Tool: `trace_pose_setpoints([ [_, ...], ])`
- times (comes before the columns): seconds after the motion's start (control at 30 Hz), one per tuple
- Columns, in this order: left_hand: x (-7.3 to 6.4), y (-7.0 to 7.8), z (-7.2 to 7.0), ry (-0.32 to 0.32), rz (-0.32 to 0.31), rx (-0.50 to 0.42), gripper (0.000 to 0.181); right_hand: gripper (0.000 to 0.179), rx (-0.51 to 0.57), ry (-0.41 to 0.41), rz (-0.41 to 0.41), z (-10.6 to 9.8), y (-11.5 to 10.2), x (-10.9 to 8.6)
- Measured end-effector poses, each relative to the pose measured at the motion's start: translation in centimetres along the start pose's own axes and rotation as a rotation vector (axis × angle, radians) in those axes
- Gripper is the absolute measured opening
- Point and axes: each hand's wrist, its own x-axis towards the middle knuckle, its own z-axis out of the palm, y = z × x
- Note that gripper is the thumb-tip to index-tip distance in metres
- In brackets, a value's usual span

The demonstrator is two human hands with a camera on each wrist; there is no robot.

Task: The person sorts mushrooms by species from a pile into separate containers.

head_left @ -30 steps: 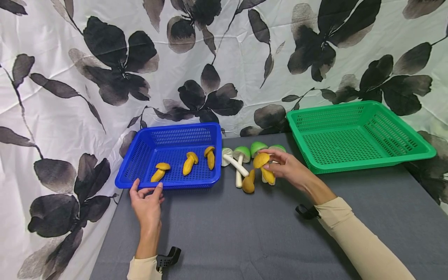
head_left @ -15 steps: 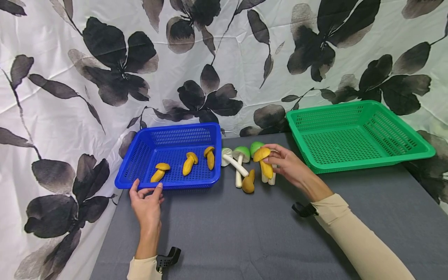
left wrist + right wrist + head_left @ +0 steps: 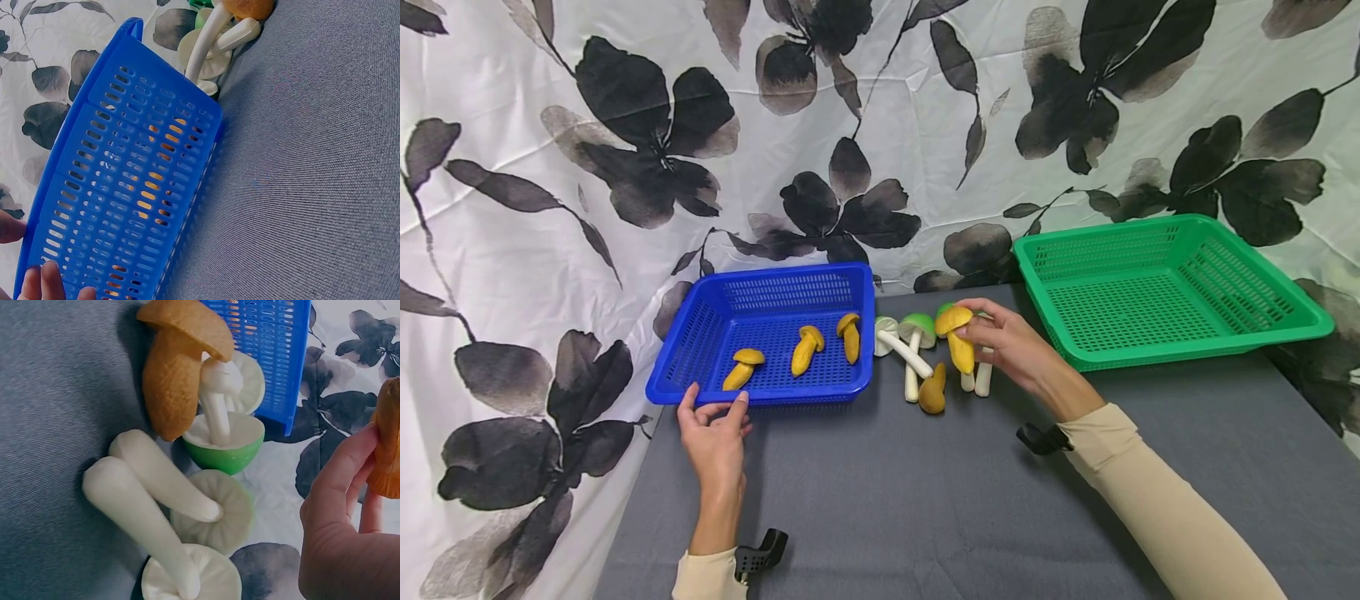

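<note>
Pinches a yellow mushroom (image 3: 958, 346) in the right hand (image 3: 1018, 354) near green-capped mushrooms (image 3: 921, 326) and grips the blue basket (image 3: 808, 395) by the rim with the left hand (image 3: 715, 442).

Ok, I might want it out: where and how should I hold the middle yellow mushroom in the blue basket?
I'd take the middle mushroom by its stem, from above, pinching across: it lies on its side, the stem looks narrower than the cap, and the blue basket would likely hinder coming in low.
</note>
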Motion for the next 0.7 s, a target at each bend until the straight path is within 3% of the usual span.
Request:
trace_pose_setpoints([
  [0.7,0.1,0.1,-0.1,-0.004,-0.014,0.025,0.081,0.046,0.011,-0.031,-0.012,2.7,-1.8,1.8],
])
